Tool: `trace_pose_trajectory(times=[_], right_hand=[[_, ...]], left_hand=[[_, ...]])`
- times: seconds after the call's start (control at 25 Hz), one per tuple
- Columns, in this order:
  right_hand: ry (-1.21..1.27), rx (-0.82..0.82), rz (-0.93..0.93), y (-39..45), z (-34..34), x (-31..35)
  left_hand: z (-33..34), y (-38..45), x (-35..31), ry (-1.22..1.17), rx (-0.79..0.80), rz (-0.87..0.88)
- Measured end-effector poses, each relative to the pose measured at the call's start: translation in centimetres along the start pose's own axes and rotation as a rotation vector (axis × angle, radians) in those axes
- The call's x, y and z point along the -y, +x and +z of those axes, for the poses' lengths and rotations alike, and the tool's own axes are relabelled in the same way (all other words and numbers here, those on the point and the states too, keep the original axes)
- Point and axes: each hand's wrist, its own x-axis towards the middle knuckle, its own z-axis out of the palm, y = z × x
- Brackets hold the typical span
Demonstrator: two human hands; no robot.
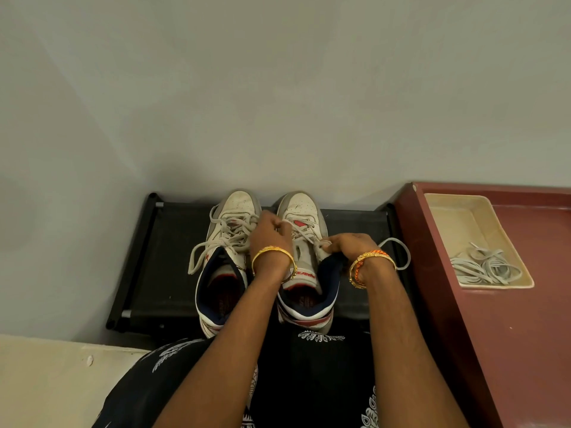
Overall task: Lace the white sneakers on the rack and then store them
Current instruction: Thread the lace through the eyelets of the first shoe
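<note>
laces on the right sneaker [304, 242] run toe-to-heel straight toward the person on the rack [167, 257], left hand [268, 233] pinching one strand up near the toe, right hand [347, 245] gripping the other at the collar, nearer.

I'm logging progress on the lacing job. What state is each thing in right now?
Left sneaker: on the rack, laced, ends loose and untied.
Right sneaker: on the rack, being laced.
Left hand: grip pinching the right sneaker's lace.
Right hand: pinching the lace's other end.
Rack: holding both sneakers.
Tray: holding a tangle of spare laces.
</note>
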Motion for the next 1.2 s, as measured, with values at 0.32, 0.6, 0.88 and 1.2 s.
trace_pose_trajectory(times=[0.32, 0.6, 0.88, 1.2], right_hand=[[-0.032, 0.005, -0.019, -0.8, 0.1, 0.2], [0.048, 0.034, -0.028, -1.1, 0.0, 0.1], [0.069, 0.006, -0.04, -1.0, 0.4, 0.2], [0.134, 0.034, -0.004, -1.7, 0.1, 0.4]], left_hand=[[-1.5, -0.4, -1.1, 0.307, 0.181, 0.265], [-0.2, -1.3, -1.3, 1.009, 0.278, 0.541], [0.0, -1.1, -1.3, 0.831, 0.223, 0.472], [-3.0, 0.3, -2.0, -0.758, -0.185, -0.133]])
